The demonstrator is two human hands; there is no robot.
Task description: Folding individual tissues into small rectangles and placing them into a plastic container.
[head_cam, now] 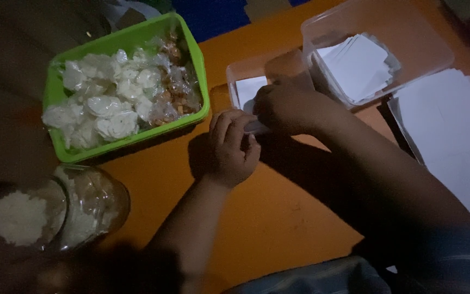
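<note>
Two hands: both meet over the orange table (278, 218), just in front of a small clear tub.
White paper sheets (452, 130): a broad stack lies flat at the right edge of the table.
Green basket (55, 98): it sits at the upper left, filled with small clear packets of pale and brown snacks.
Clear box (431, 49): it stands at the upper right, holding a loose pile of small white paper slips (357, 65).
Glass jar (91, 204): it lies at the lower left, with white crumbly contents showing at its mouth.
Right hand (286, 106): the fingers are curled down onto a small clear packet (257, 126); how firmly they pinch it is too dark to tell.
Left hand (232, 147): the fingers are bent closed around the packet's near end.
Small clear tub (246, 81): it sits just behind the hands, with a white slip inside.
</note>
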